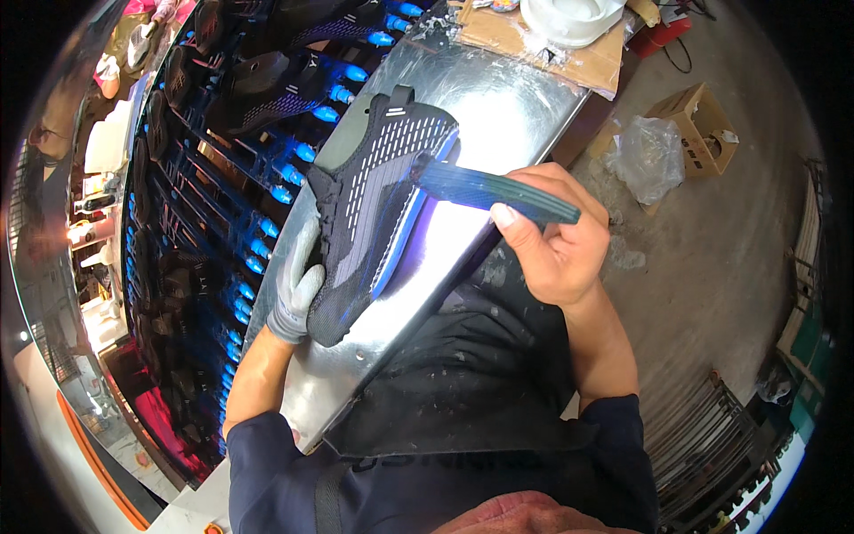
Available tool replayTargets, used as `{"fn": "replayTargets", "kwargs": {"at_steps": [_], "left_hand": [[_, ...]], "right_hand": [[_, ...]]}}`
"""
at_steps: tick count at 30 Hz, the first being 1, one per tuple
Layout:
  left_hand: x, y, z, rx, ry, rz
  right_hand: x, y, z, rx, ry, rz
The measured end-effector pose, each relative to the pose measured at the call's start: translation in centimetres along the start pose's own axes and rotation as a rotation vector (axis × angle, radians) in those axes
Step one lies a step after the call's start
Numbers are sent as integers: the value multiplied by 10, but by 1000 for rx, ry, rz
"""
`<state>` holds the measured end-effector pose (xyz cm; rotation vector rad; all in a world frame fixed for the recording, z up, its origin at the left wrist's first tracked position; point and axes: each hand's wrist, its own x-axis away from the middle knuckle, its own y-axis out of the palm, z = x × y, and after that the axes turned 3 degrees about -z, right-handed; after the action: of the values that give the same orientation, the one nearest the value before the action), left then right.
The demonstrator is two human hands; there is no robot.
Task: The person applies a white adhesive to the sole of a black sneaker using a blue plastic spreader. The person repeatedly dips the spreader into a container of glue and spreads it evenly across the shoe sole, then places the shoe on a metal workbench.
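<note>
A black and grey shoe upper (378, 191) with rows of white dashes is tilted over a shiny metal table, its heel loop at the far end. A blue line runs along its lower right edge. My left hand (298, 283), in a grey glove, grips the shoe upper from its left side near the toe; some of its fingers are hidden. My bare right hand (565, 240) is closed around the handle of a brush (494, 191), dark blue to green. The brush's dark tip meets the shoe's lower edge at mid-length, and whether it presses there I cannot tell.
Left of the metal table (525, 98) runs a rack (253, 151) with blue-tipped pegs and several dark shoe uppers. A white bowl (574, 18) sits on cardboard (498, 36) at the far end. On the floor at right are a clear plastic bag (648, 160) and a cardboard box (698, 125).
</note>
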<state>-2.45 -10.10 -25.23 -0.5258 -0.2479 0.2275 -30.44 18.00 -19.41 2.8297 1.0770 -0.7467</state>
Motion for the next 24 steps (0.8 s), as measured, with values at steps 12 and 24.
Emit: {"fn": "replayTargets", "kwargs": {"at_steps": [12, 24], "left_hand": [[-14, 1, 19, -82, 161, 23], [-53, 15, 45, -446, 802, 205]], "right_hand": [[7, 17, -20, 41, -167, -133], [73, 54, -6, -436, 301, 188]]}}
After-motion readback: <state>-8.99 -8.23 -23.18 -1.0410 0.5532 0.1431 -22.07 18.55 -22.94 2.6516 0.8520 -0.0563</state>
